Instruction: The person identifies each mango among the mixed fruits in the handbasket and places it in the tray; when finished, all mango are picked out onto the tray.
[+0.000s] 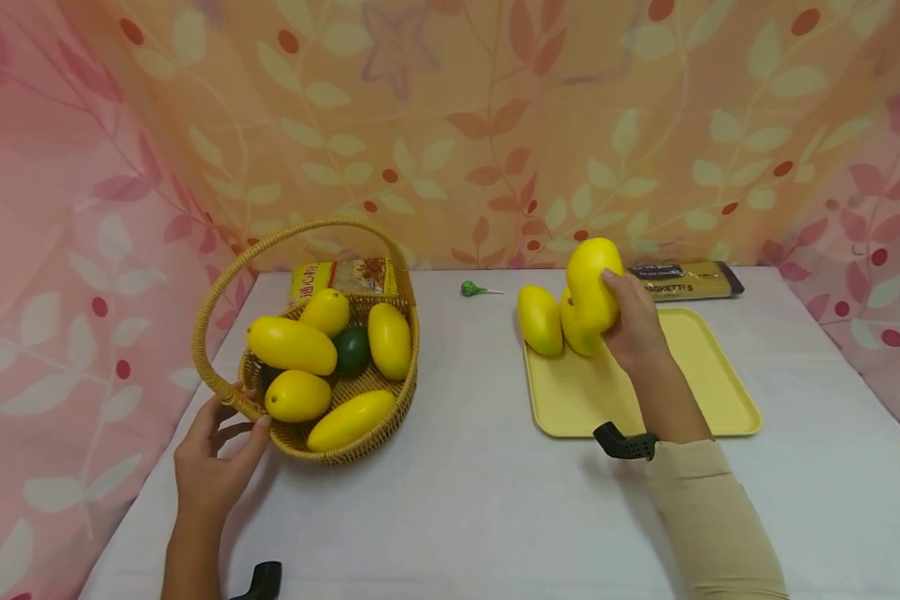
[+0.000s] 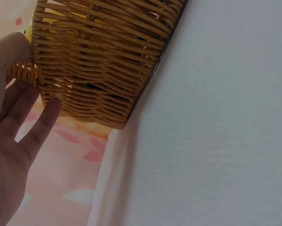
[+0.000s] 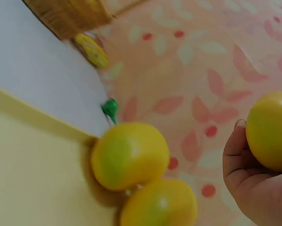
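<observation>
My right hand grips a yellow mango, held up above the far left corner of the yellow tray. Two more mangoes lie on that corner; the left one shows fully, while the held mango partly hides the other. In the right wrist view the fingers curl round the held mango. On the left, my left hand holds the wicker basket at its near left rim, by the foot of the handle. Several yellow mangoes and a dark green fruit lie in the basket.
A yellow food packet stands behind the basket, and a spaghetti pack lies behind the tray. Between them is a green-wrapped lollipop. The basket's tall handle arches over its left side. Patterned cloth hangs around the white table.
</observation>
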